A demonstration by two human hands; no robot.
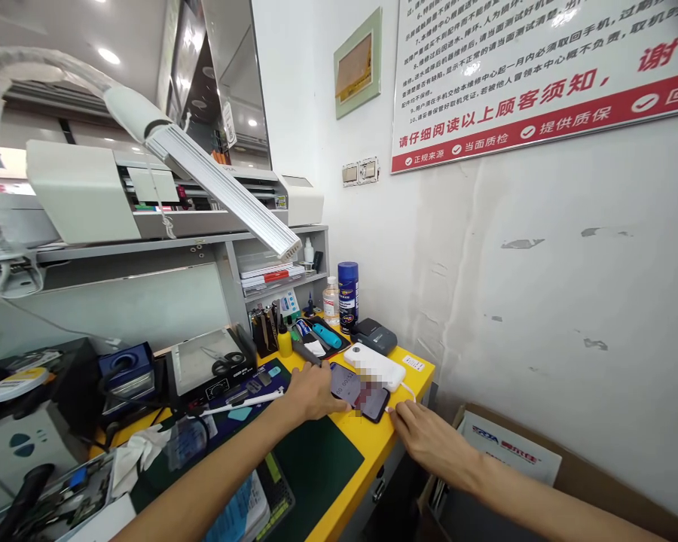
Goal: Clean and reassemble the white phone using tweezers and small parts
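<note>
A dark smartphone lies on the yellow tabletop with its screen lit; part of the screen is pixelated. My left hand holds the phone's left end, thumb along the near edge and fingers at the far side. At the phone's right end, my right hand pinches the plug of a white charging cable. Whether the plug sits fully in the port cannot be made out. Just behind the phone is a white power bank, with the cable at its right end.
Behind stand a black card printer-like box, a blue spray can and a yellow bottle. A green mat covers the near tabletop. Scissors lie on a heating plate at left. Below right is a cardboard box.
</note>
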